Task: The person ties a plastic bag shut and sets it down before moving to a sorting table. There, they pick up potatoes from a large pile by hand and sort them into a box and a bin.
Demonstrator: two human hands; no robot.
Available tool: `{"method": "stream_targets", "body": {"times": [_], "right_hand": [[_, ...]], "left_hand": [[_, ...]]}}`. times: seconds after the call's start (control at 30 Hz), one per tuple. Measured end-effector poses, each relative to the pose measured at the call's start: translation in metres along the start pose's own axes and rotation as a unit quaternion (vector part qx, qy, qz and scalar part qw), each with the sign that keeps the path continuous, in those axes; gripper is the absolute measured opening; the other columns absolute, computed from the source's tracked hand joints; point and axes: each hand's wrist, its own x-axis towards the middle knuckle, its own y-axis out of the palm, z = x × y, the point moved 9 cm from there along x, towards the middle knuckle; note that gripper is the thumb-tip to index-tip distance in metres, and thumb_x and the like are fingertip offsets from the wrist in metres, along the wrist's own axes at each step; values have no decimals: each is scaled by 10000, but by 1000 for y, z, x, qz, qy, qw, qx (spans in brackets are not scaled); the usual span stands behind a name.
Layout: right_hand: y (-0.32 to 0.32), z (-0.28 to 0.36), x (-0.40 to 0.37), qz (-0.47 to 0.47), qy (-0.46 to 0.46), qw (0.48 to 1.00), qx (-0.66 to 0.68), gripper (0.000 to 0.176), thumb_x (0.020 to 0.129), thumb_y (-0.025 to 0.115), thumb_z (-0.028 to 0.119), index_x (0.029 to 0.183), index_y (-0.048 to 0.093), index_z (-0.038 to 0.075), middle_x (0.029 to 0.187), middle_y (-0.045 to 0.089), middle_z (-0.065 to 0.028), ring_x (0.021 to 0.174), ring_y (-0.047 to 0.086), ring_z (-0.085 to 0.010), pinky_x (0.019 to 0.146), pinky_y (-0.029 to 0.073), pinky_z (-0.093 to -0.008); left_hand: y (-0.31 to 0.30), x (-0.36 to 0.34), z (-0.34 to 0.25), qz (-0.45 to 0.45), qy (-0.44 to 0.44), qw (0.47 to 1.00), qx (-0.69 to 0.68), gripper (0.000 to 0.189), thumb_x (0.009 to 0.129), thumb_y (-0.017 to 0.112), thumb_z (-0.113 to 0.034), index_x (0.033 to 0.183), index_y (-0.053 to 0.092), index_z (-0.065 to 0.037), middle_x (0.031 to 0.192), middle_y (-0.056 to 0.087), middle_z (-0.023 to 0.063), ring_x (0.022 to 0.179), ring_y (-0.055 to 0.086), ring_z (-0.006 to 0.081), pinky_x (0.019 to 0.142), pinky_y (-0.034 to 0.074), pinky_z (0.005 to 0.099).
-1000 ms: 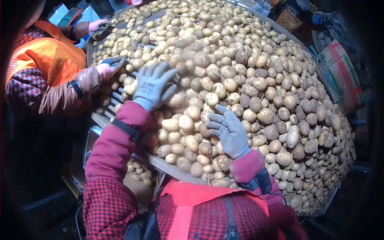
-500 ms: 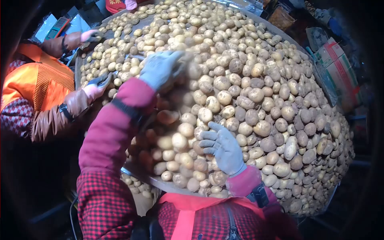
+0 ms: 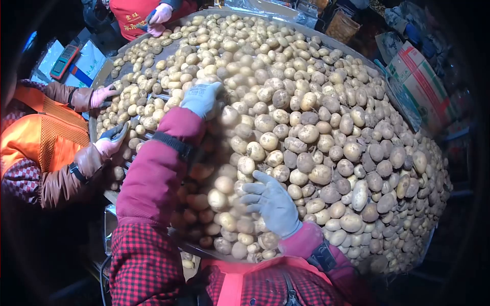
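Observation:
A big heap of potatoes lies under both my hands, many of them smeared with soil. My left hand, in a pale blue-grey glove, reaches into the left part of the heap with its back up. Its fingers point down among the potatoes and are mostly hidden, so I cannot tell what it holds. Nearer to me, my right hand in a similar glove is open at the heap's near side. Its fingers are spread over potatoes with nothing gripped. Shadowed potatoes lie between my left sleeve and right hand.
At the left, a co-worker in an orange vest has both gloved hands by the potatoes. Another person in a red apron stands at the far edge. A printed cardboard box is at the right, and a green handheld device lies upper left.
The view has shifted, bringing the red apron further into sight. My left hand has moved slightly farther over the heap; my right hand stays open in place. The co-worker's far hand has come nearer.

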Motion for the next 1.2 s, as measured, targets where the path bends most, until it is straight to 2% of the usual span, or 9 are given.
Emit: {"method": "stream_targets", "body": {"times": [0.13, 0.27, 0.33, 0.43, 0.5, 0.57, 0.77, 0.9, 1.2], "right_hand": [[-7, -5, 0, 21, -5, 997, 77, 629, 1061, 430, 455, 1563, 264, 112, 1339, 573, -216, 1073, 664, -309, 855, 583, -396], [1, -3, -5, -1, 9, 996, 93, 727, 1027, 383, 603, 1581, 238, 154, 1406, 539, -156, 1063, 656, -318, 860, 580, -396], [18, 3, -4, -29, -15, 988, 152, 676, 1044, 366, 570, 1534, 312, 107, 1399, 550, -111, 1156, 629, -295, 869, 560, -342], [0, 0, -12, -68, -7, 996, 60, 566, 1045, 425, 524, 1414, 455, 96, 1307, 593, -129, 961, 671, -226, 665, 531, -267], [-4, -10, -9, -51, 44, 988, 142, 499, 1040, 458, 510, 1349, 522, 123, 1195, 631, -152, 829, 679, -214, 531, 506, -255], [-4, -10, -10, -72, 45, 988, 126, 494, 1037, 469, 509, 1354, 519, 134, 1183, 636, -149, 833, 678, -218, 539, 509, -255], [-4, -10, -8, -61, 39, 988, 139, 516, 1045, 428, 505, 1385, 490, 123, 1198, 629, -156, 891, 665, -221, 640, 542, -291], [-5, -7, -7, -56, 20, 994, 93, 536, 1048, 421, 500, 1394, 481, 96, 1210, 617, -165, 891, 660, -237, 649, 542, -303], [-15, -7, -8, -76, -8, 997, -26, 533, 1050, 415, 498, 1395, 480, 98, 1216, 615, -168, 913, 663, -245, 654, 545, -305]], "left_hand": [[-35, -46, -20, -66, 10, 987, -146, 348, 879, 710, -251, 1194, 675, -106, 1057, 704, 137, 979, 671, 318, 847, 538, 411], [-56, -130, -116, -57, 222, 941, -250, 411, 909, 688, -247, 1284, 630, -89, 1141, 673, 129, 1011, 658, 308, 888, 527, 417], [-48, -158, -149, 30, 302, 904, -302, 452, 915, 683, -271, 1334, 599, -125, 1286, 602, 148, 1092, 620, 350, 921, 498, 454], [-46, -148, -139, 18, 275, 938, -209, 535, 884, 682, -305, 1378, 552, -149, 1389, 520, 155, 1221, 542, 348, 1005, 432, 464], [-32, -128, -106, -55, 247, 961, -109, 582, 829, 693, -306, 1373, 546, -160, 1398, 514, 146, 1256, 512, 344, 1039, 402, 473], [-26, -122, -76, -41, 194, 980, 20, 601, 828, 696, -357, 1380, 533, -182, 1423, 499, 141, 1303, 465, 373, 1090, 334, 538], [-4, -111, 1, -15, 135, 987, 81, 680, 869, 624, -591, 1434, 513, -229, 1543, 410, 141, 1421, 350, 396, 1158, 249, 546], [-4, -99, 19, -16, 105, 990, 92, 559, 941, 609, -431, 1464, 482, -280, 1513, 438, 149, 1401, 380, 390, 1160, 275, 553], [-10, -80, 79, -167, -14, 959, 229, 551, 910, 614, -425, 1411, 528, -211, 1334, 569, 139, 1274, 485, 355, 1065, 343, 482]]}}
